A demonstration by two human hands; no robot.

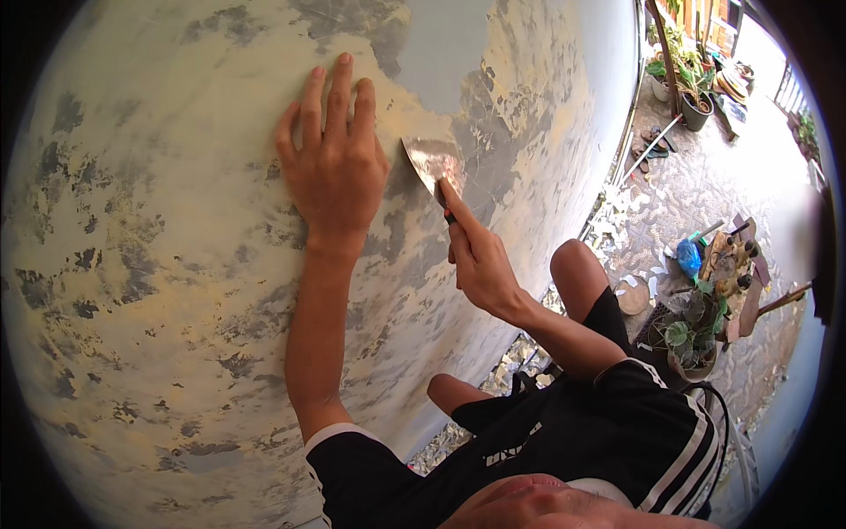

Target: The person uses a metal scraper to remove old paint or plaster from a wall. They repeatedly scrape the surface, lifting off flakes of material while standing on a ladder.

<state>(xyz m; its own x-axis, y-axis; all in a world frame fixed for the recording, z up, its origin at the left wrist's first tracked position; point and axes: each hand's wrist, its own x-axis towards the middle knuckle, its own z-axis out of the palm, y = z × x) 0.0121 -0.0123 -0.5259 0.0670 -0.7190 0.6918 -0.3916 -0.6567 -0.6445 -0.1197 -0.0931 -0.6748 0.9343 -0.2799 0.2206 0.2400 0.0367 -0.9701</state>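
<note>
A wall (218,218) with worn, patchy paint fills the left and middle of the view, mottled in cream, yellow and grey. Flat against it rests my left hand (337,159), fingers spread and holding nothing. My right hand (479,258) grips a putty knife (429,159) by its dark and red handle, index finger stretched along the blade. The wide metal blade lies at the wall surface, just right of my left hand. Above the blade is a smooth pale blue-grey patch (446,59) with ragged edges. Most of the handle is hidden in my fist.
Paint flakes (608,215) litter the patterned floor (667,198) along the wall's foot. To the right stand a potted plant (691,337), a blue plastic bag (689,256) and a round lid-like disc (632,294). Farther off are sandals (654,142) and a dark plant pot (696,112).
</note>
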